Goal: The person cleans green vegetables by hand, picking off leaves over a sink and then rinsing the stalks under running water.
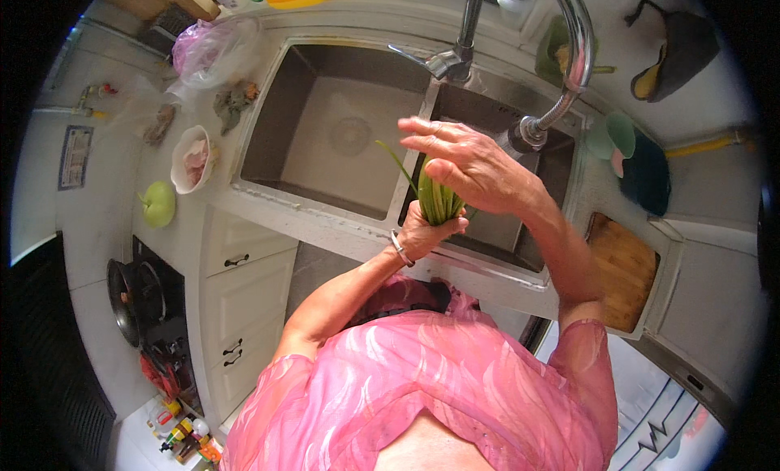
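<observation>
My left hand (423, 232), with a bracelet on its wrist, grips a bunch of long green vegetable stems (440, 206) near the front rim of the double sink. One thin stem sticks out of the bunch to the upper left. Just over the bunch is my right hand (472, 160), slightly blurred, its fingers spread and its palm down. It hides the upper part of the stems, and I cannot tell whether it touches them. Below both hands lies the right sink basin (487, 233); the wider left basin (329, 118) is beside it.
A chrome faucet (466, 32) and a curved spout (585, 51) rise behind the basins. Left on the counter are a white bowl with raw meat (196, 160), a green round vegetable (157, 204) and plastic bags (213, 51). A wooden cutting board (621, 270) lies right.
</observation>
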Motion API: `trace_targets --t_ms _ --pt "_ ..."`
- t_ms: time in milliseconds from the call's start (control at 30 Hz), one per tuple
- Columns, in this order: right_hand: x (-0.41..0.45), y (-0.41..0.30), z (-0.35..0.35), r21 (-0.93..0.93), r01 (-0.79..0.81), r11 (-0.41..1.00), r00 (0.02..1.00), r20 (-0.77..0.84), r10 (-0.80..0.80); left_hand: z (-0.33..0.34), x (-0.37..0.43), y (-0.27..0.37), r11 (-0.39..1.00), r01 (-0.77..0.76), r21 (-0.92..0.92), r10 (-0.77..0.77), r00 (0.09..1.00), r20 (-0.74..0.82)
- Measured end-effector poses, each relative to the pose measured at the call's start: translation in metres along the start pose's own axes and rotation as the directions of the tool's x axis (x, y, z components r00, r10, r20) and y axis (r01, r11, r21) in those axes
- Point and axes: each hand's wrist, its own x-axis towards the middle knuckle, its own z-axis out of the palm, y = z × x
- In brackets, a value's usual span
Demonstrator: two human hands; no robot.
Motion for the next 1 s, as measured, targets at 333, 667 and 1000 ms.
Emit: trace_targets --t_ms 333,667,1000 --pt "0.017 0.007 -0.027 0.095 -0.157 0.983 0.972 0.19 0.137 0.003 0.002 0.015 0.996 0.061 0.063 -0.067 0.993 0.102" --pt "-0.003 0.026 -0.027 0.19 -0.175 0.966 0.983 -0.029 0.183 0.012 0.003 0.02 0.995 0.087 0.058 -0.093 0.989 0.113" --pt "-0.006 0.022 -0.002 0.364 -0.143 0.92 0.99 0.037 0.14 0.022 0.01 0.023 0.991 -0.008 0.13 -0.007 0.993 0.114"
